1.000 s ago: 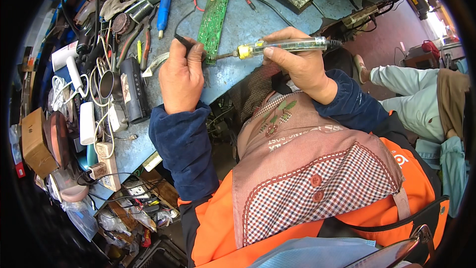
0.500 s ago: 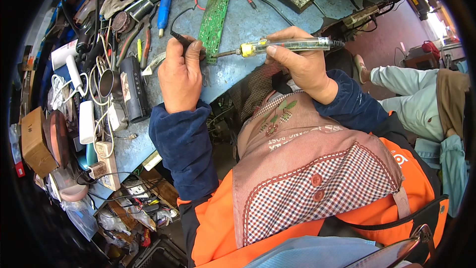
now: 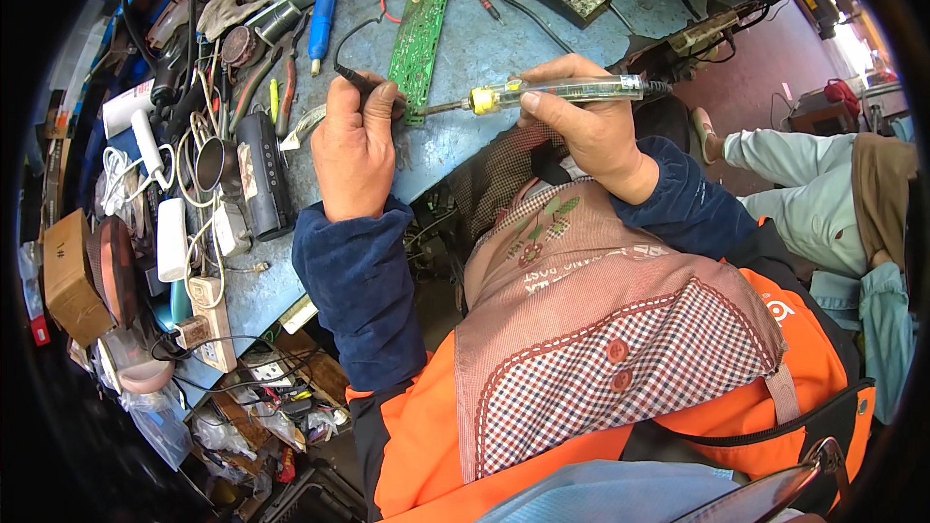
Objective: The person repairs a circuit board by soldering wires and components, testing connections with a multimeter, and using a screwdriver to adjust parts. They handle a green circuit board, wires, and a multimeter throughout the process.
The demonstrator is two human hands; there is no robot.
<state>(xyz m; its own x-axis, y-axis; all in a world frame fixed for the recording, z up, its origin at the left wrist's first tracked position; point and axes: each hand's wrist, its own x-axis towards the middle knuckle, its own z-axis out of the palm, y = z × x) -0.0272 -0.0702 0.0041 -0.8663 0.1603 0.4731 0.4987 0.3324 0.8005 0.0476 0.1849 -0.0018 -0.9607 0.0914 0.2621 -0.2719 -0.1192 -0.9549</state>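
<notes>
The right hand [image 3: 593,126] grips a soldering iron [image 3: 591,88], its tip [image 3: 442,108] at the near end of a green board [image 3: 421,44], while the left hand [image 3: 356,155] pinches a black probe [image 3: 353,76].

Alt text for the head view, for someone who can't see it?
A person's right hand holds a soldering iron, its tip at the near end of a green circuit board; the left hand pinches a black probe. Tools and cables crowd the left of the blue bench.
</notes>
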